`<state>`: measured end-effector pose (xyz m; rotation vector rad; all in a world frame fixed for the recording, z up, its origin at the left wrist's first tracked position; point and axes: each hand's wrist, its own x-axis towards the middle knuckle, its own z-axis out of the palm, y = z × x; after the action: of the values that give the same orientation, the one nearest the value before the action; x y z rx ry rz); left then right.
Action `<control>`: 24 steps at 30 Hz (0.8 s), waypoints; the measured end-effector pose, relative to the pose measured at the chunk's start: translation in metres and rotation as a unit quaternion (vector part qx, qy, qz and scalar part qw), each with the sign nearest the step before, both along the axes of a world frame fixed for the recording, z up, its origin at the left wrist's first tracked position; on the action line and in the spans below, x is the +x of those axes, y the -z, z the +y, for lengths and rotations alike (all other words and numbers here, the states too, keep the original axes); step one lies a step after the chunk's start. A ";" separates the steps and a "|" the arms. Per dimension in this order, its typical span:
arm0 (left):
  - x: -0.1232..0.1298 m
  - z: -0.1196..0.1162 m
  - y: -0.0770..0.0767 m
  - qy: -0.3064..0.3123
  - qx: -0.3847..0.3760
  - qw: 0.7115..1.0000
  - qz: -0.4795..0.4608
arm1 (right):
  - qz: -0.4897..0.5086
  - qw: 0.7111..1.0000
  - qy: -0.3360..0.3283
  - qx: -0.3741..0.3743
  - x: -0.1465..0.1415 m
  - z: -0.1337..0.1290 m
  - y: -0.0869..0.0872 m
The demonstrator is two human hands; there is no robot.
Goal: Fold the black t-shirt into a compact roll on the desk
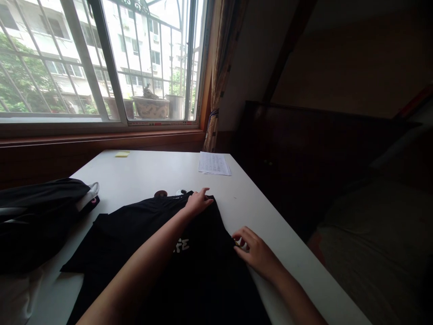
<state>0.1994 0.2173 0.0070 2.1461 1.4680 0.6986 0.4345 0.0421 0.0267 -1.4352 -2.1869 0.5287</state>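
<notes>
The right hand (253, 253) pinches the black T-shirt's (199, 280) outer edge; whether the left hand (198, 203), at its shoulder, grips is unclear. Even, light tension would limit creases.

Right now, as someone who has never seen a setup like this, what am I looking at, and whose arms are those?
There is no machine here: these are a person's bare arms, seen by one camera worn on their head, looking forward and down. A black T-shirt with white lettering lies spread on a white table. The left hand rests on its upper part; whether it grips is unclear. The right hand has the shirt's side edge between thumb and fingers. To the left is a dark heap of cloth. Farther back are papers and a yellow note, with a barred window beyond.
</notes>
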 end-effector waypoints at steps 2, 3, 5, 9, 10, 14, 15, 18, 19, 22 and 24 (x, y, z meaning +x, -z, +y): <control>0.006 0.002 -0.002 -0.015 -0.018 1.000 -0.005 | 0.001 0.999 -0.005 0.043 -0.002 -0.001 0.005; 0.008 0.003 -0.003 -0.022 -0.025 0.999 -0.009 | 0.004 0.998 -0.006 0.061 -0.002 -0.002 0.007; 0.009 0.005 -0.003 -0.036 -0.035 0.999 -0.017 | 0.015 0.996 -0.006 0.084 -0.002 -0.004 0.010; 0.010 0.006 -0.002 -0.056 -0.045 0.997 -0.017 | 0.018 0.993 -0.023 0.117 -0.003 -0.007 0.018; 0.010 0.005 -0.003 -0.058 -0.047 0.997 -0.014 | 0.012 0.991 -0.030 0.127 -0.003 -0.007 0.020; 0.013 0.003 -0.008 -0.058 -0.058 0.997 0.000 | -0.010 0.987 -0.037 0.153 -0.004 -0.005 0.025; 0.015 0.004 -0.009 -0.055 -0.062 0.997 0.002 | -0.014 0.987 -0.035 0.157 -0.004 -0.004 0.025; 0.022 0.009 -0.012 -0.038 -0.067 0.997 0.008 | -0.028 0.985 -0.025 0.167 -0.003 -0.004 0.026; 0.024 0.011 -0.013 -0.032 -0.068 0.997 0.009 | -0.032 0.985 -0.021 0.168 -0.002 -0.004 0.027; 0.032 0.017 -0.012 -0.021 -0.068 0.997 0.006 | -0.040 0.984 -0.005 0.173 -0.001 -0.003 0.028; 0.037 0.019 -0.010 -0.019 -0.070 0.997 0.002 | -0.042 0.983 0.010 0.178 0.000 -0.002 0.028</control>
<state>0.2363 0.2367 0.0168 2.0197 1.5166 0.5876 0.4345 0.0399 -0.0013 -1.3009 -2.1914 0.0609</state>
